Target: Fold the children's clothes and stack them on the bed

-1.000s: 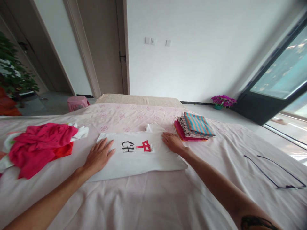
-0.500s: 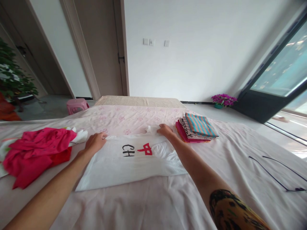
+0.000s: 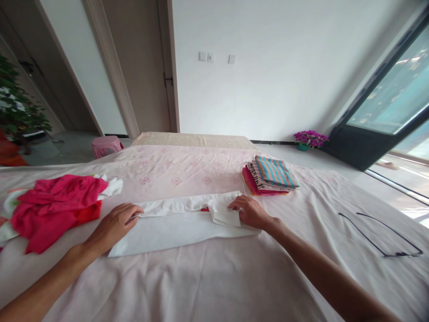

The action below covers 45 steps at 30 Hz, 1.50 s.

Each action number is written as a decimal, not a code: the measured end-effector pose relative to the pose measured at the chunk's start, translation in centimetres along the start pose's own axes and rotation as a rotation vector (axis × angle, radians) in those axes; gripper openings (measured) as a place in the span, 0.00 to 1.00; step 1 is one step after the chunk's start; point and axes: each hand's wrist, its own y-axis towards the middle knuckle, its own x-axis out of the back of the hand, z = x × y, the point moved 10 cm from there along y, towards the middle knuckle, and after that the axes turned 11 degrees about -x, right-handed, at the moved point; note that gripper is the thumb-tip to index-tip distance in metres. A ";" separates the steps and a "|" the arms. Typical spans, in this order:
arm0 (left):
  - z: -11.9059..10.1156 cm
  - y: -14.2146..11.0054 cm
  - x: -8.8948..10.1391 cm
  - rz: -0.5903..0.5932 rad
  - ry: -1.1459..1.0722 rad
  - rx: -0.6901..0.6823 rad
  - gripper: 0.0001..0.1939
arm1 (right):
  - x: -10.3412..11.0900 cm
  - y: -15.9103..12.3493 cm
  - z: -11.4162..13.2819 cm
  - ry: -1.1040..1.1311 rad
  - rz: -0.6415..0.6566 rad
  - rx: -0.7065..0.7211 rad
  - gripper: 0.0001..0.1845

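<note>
A white T-shirt lies on the bed in front of me, its far side folded over toward me. Only a small red bit of its print shows beside the sleeve; the rest is covered. My left hand pinches the folded edge at the shirt's left end. At the other end, my right hand has its fingers closed on the cloth near the sleeve.
Rumpled pink and red clothes lie at the left. A stack of folded clothes sits beyond my right hand. Glasses rest on the bedsheet at the right. A pink stool stands behind the bed.
Both hands have come toward me with the shirt's far edge, folding it over the front. The lettering has become covered, and the far strip of sheet is now exposed.
</note>
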 end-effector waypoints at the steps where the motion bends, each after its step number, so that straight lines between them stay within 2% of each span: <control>1: -0.5 -0.1 -0.2 0.007 0.007 -0.029 0.09 | -0.2 -0.3 0.1 -0.032 -0.010 0.000 0.24; 4: -0.9 0.1 0.8 -0.059 0.033 -0.030 0.08 | 0.7 -0.4 0.6 -0.014 -0.070 0.008 0.21; 8: -1.7 -0.4 2.8 -0.154 0.029 -0.052 0.07 | 2.7 -1.1 0.5 0.168 -0.112 0.019 0.14; 12: -3.1 -1.5 1.8 -0.060 0.047 -0.111 0.07 | 1.6 -2.5 0.3 0.124 -0.024 0.068 0.14; 16: -3.4 -2.1 0.9 -0.029 0.085 -0.108 0.06 | 1.6 -3.2 0.7 0.073 -0.076 0.085 0.19; 18: -3.4 -2.0 1.0 -0.045 0.082 -0.100 0.06 | 1.9 -3.5 1.7 0.125 -0.072 0.150 0.20; 21: -3.6 -1.9 0.9 -0.029 0.070 -0.111 0.06 | 2.1 -3.7 2.4 0.250 -0.014 0.206 0.14; 26: -3.3 -2.3 1.2 -0.038 0.063 -0.062 0.08 | 2.2 -4.5 0.8 0.363 0.033 0.121 0.11; 30: -3.3 -2.3 0.8 0.043 0.071 -0.058 0.10 | 1.9 -5.3 0.7 0.232 0.044 0.148 0.15; 32: -3.5 -1.9 0.9 0.084 0.089 -0.051 0.11 | 2.4 -4.9 -0.2 0.172 -0.003 0.067 0.19; 35: -4.4 -0.6 0.9 0.113 0.042 -0.007 0.14 | 4.2 -3.8 -1.7 0.177 -0.145 -0.157 0.21; 37: -5.8 0.8 0.4 0.125 -0.036 0.026 0.16 | 4.7 -3.0 -0.9 0.148 -0.225 -0.218 0.22; 39: -7.8 2.6 -0.6 0.122 -0.112 0.016 0.18 | 3.6 -2.0 1.6 0.052 -0.223 -0.168 0.21; 42: -11.1 5.0 -2.7 0.112 -0.146 -0.098 0.21 | -0.3 -0.8 4.7 -0.144 -0.117 -0.067 0.28; 45: -12.6 5.6 -5.6 0.167 -0.045 -0.213 0.24 | -3.9 -0.2 4.1 -0.271 -0.005 -0.043 0.30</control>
